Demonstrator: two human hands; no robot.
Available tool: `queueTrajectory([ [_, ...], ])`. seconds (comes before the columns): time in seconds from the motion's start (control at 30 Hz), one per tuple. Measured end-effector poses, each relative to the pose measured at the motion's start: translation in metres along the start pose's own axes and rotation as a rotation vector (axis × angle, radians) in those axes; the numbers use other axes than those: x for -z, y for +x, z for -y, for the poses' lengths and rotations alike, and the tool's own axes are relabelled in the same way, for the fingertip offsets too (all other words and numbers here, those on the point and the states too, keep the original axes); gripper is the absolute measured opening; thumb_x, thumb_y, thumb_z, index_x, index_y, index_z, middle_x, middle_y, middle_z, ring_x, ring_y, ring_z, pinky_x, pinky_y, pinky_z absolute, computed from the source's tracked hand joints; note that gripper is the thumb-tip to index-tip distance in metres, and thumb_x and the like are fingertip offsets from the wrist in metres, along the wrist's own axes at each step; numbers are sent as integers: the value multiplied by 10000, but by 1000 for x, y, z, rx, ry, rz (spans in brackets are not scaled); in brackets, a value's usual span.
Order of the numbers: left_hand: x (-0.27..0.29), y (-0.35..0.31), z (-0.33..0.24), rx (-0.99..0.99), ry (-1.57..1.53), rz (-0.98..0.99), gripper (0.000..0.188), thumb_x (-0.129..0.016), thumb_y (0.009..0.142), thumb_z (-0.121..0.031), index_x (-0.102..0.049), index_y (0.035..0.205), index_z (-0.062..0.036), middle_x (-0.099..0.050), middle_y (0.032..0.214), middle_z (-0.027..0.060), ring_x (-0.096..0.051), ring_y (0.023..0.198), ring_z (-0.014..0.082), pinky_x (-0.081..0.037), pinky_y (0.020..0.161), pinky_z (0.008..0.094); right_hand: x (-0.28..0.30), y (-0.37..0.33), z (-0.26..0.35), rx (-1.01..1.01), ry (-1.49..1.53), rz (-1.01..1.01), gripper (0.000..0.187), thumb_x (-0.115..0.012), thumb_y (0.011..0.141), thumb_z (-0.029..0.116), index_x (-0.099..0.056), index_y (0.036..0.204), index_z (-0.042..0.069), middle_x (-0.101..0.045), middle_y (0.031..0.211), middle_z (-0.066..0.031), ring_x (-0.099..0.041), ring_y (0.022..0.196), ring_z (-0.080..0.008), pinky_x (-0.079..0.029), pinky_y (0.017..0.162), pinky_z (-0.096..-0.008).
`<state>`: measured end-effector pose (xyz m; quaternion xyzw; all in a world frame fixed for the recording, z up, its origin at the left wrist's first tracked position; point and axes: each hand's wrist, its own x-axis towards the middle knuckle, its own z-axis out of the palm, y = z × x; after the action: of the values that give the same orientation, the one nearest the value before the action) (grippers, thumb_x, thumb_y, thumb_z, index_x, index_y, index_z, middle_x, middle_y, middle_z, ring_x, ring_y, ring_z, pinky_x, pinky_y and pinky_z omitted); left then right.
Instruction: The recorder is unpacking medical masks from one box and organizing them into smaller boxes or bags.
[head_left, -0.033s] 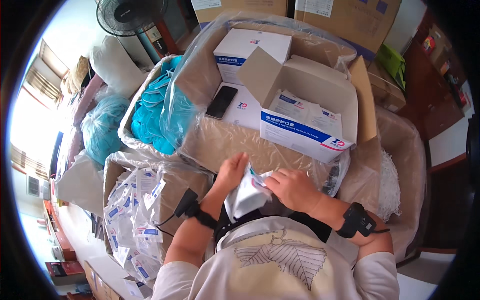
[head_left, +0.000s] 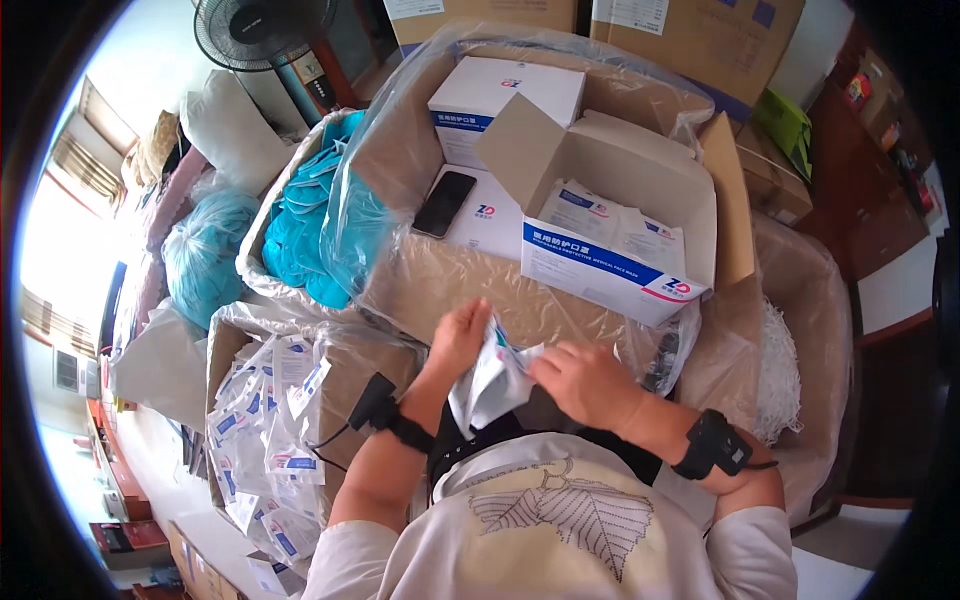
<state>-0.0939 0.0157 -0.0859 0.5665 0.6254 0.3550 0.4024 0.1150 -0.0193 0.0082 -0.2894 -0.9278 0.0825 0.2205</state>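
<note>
A white packet with blue print (head_left: 492, 385) is stretched between my two hands in front of my lap. My left hand (head_left: 461, 338) pinches its upper left edge. My right hand (head_left: 592, 382) has its fingers closed on the packet's right edge. A bit of teal shows near the top of the packet; whether it lies inside, I cannot tell. Beyond my hands stands an open white-and-blue carton (head_left: 605, 262), its flap folded back. Flat white packets (head_left: 600, 220) lie inside it.
The carton sits on a large plastic-lined box (head_left: 440, 275), along with a black phone (head_left: 444, 204) and a closed white carton (head_left: 505, 95). To the left are a bin of teal masks (head_left: 305, 240) and a box of loose packets (head_left: 270, 440). White shredded strands (head_left: 780, 380) fill a bag at right.
The packet's lower part has swung slightly left and spread flatter between my hands. Both hands keep their hold and have barely shifted.
</note>
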Motion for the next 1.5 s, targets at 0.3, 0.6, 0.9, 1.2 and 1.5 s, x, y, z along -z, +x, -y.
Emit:
queueTrajectory([
  [0.3,48,19,-14,-216,81,-427,266,-451,902,-227,-532,800,5,-529,643,155,-500,580,241,-414,582,332,7,-49,16,-187,345,109,179,-597,792,205,-566,847,38,-557,744,-76,-564,704,-259,-455,587,-338],
  [0.6,33,-19,-64,-535,92,-223,127,-485,858,-104,-545,796,-10,-551,654,159,-565,598,320,-439,554,338,6,20,-4,-425,531,103,215,-567,829,228,-556,874,18,-573,823,-153,-562,758,-349,-443,627,-406],
  [0.9,36,-34,-32,-159,-322,-533,248,-409,935,-191,-509,808,-3,-481,665,46,-427,652,101,-384,594,263,-9,51,1,-463,587,-455,147,-497,875,134,-520,906,-8,-548,773,-103,-548,712,-268,-440,630,-347],
  [1.2,258,-56,100,-79,782,-1277,301,-377,936,-194,-520,1083,26,-538,1058,208,-500,1016,302,-369,900,365,41,84,-69,-487,1508,-846,260,-461,921,271,-477,1039,40,-457,803,-7,-400,685,-85,-358,655,-234],
  [1.5,291,-111,199,77,474,-736,141,-563,800,-112,-590,921,-45,-581,976,134,-529,961,311,-394,879,384,11,85,-46,-789,1227,-782,241,-445,931,272,-487,1020,52,-477,820,14,-396,660,-67,-357,607,-209],
])
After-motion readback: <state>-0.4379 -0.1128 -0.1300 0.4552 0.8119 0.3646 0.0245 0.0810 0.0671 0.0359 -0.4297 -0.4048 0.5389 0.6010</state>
